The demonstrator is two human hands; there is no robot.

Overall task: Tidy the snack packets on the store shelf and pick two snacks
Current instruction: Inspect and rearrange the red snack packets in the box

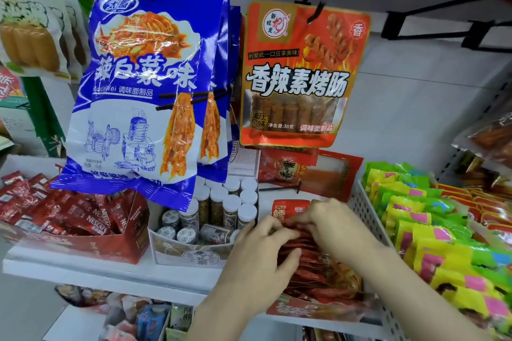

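Red snack packets (313,260), lower centre shelf (110,271): my left hand (260,255) and right hand (329,227) pinch their tops, straightening the row. Tidying seemingly midway; neither snack picked yet.

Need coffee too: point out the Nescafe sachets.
The Nescafe sachets fill a red carton on the shelf's left, beside the white-capped jars.

**Shelf layout**

On the shelf (83,271), a box of coffee sachets (69,219) sits left, a jar box (210,216) in the middle, a packet row (318,266) right of it, under both hands. A basket (368,219) stands rightmost. Two hanging bags (144,91) (296,75) hang above.
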